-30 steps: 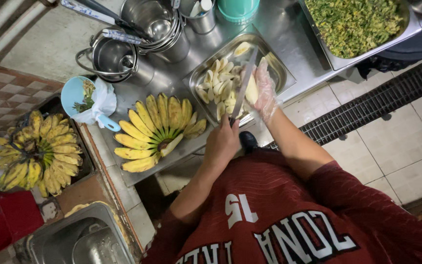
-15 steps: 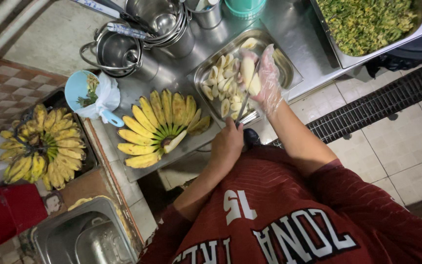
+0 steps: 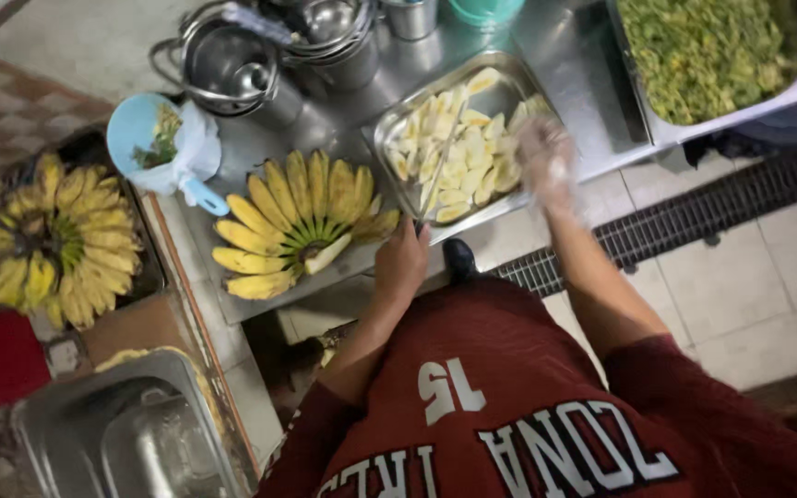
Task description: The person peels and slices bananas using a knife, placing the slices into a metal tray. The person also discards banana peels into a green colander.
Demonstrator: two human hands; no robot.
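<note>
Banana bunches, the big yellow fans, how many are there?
2. One banana bunch lies fanned on the steel counter, beside the left hand. The other bunch sits in a dark tray at the far left. More may be hidden.

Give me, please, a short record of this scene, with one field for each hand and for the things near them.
left hand: bare, closed on a knife, blade over the tray
right hand: gloved, blurred, over the tray; grip unclear
tray: metal, holds peeled banana pieces
bunch: yellow bananas fanned out, left of the tray
scoop: blue, beyond the bunch
</note>
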